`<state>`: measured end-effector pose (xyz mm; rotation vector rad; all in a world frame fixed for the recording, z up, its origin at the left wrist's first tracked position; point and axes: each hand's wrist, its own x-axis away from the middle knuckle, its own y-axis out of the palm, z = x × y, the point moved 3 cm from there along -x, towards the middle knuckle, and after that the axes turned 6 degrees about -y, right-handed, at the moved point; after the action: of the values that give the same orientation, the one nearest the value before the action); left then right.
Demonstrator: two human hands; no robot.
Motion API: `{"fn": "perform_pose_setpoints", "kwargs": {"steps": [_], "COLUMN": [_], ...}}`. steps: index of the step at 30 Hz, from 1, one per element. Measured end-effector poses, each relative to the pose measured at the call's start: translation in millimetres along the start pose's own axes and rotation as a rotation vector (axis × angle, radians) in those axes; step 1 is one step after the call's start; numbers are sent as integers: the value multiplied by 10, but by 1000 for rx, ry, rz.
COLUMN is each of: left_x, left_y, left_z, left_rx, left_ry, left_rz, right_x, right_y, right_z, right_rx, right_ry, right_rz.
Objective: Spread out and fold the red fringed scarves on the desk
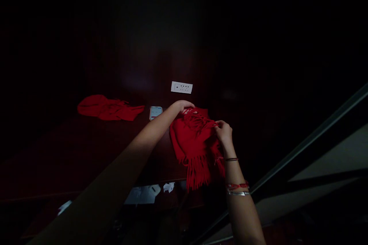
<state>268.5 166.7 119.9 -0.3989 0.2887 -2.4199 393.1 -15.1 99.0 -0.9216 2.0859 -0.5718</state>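
Observation:
A red fringed scarf [191,138] lies partly folded on the dark desk, its tassels hanging over the front edge. At the scarf's far left part, my left hand [186,107] has its fingers curled into the fringe, partly covered by red strands. My right hand [224,131] pinches the right side of the scarf near the upper fringe. Between the two hands, the tassels are bunched up. A bracelet and bands circle my right wrist and forearm.
Another red cloth [106,108] lies crumpled at the left of the desk. A lit phone [155,112] rests beside my left forearm. A white socket panel [181,87] is on the back wall. Below the desk edge are white papers [140,195] and a crumpled tissue [169,187].

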Motion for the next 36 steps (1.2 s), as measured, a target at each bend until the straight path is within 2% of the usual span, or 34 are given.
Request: {"fn": "perform_pose_setpoints", "kwargs": {"steps": [3, 6, 9, 12, 15, 18, 22, 24, 26, 27, 29, 30, 32, 34, 36], "left_x": [-111, -77, 71, 257, 395, 454, 434, 403, 367, 347, 303, 279, 233, 195, 168], "left_y": [177, 256, 193, 31, -116, -184, -211, -205, -181, -162, -125, -109, -89, -82, -83], "left_z": [-138, -290, -454, -654, -851, -971, -1042, -1063, -1070, -1064, -1040, -1024, -996, -978, -970], "left_rx": [-57, -106, -175, -267, -340, -386, -445, -481, -518, -533, -556, -567, -589, -613, -631], "left_ry": [-75, -58, 20, 67, 58, 64, 81, 74, 65, 62, 56, 50, 24, -12, -40], "left_rz": [62, 177, 309, 379, 344, 274, 260, 266, 260, 255, 248, 244, 231, 211, 194], "right_x": [82, 164, 160, 75, -25, -79, -70, -49, -58, -82, -155, -192, -248, -305, -395], "right_y": [145, 239, 263, 308, 387, 437, 316, 245, 206, 208, 288, 371, 588, 776, 846], "right_z": [194, 337, 412, 401, 325, 256, 321, 374, 342, 275, 48, -90, -330, -445, -440], "right_rx": [83, 92, 53, 5, 108, 207, 288, 371, 445, 470, 488, 484, 485, 573, 685], "right_ry": [60, 87, 66, 44, 38, -2, 44, 120, 137, 91, -112, -247, -461, -499, -429], "right_rz": [-87, -158, -216, -280, -291, -310, -253, -291, -301, -276, -251, -287, -469, -655, -719]}}
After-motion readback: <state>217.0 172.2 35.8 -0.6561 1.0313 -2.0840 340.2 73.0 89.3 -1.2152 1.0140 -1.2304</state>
